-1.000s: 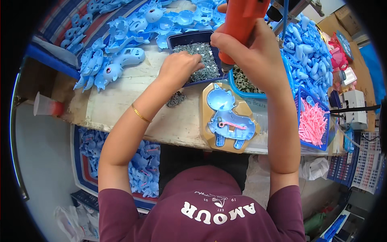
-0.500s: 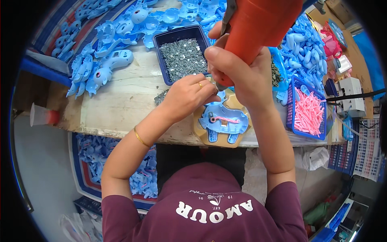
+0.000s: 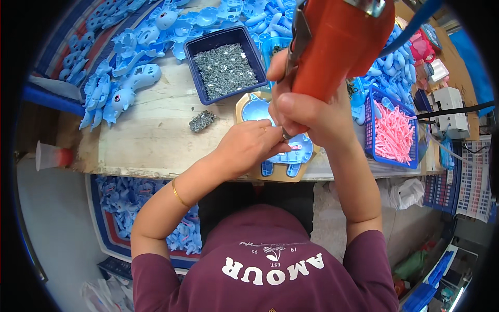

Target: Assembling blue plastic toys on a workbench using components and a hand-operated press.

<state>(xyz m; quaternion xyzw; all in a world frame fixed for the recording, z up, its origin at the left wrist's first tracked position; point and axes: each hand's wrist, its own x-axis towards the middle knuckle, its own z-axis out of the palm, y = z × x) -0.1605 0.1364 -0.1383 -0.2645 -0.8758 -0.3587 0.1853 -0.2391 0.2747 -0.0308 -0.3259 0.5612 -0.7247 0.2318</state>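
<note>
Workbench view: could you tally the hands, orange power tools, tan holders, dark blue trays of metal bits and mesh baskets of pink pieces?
Hands, left hand and right hand: 2
Orange power tool: 1
Tan holder: 1
Dark blue tray: 1
Blue mesh basket: 1
Total: 6

Right fingers (image 3: 278, 65): around orange screwdriver (image 3: 335, 49) (tip down) | left fingers (image 3: 267, 137): over blue shell (image 3: 305, 151) | screw tray (image 3: 235, 92): beyond

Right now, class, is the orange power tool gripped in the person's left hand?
No: the right hand grips the orange power tool, while the left hand is beside its lower end.
</note>
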